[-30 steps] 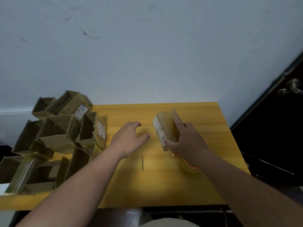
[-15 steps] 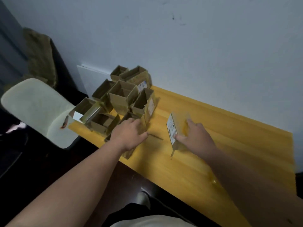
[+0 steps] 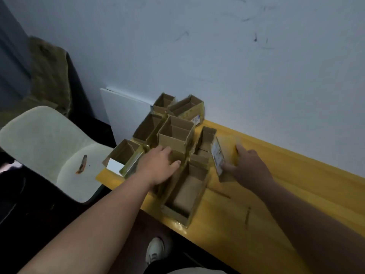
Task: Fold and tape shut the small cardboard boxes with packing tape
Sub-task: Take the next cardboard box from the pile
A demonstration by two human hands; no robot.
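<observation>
Yellow wooden table (image 3: 296,194) against a scuffed wall, pile of open cardboard boxes (image 3: 175,135) at its left end (pale chair (image 3: 45,147) beside). Right hand (image 3: 248,169) grips a closed small box (image 3: 223,155) just beside the pile; left hand (image 3: 158,167) rests on the pile, fingers loose

table (image 3: 276,194): yellow | boxes (image 3: 175,135): brown | chair (image 3: 39,139): pale green
</observation>
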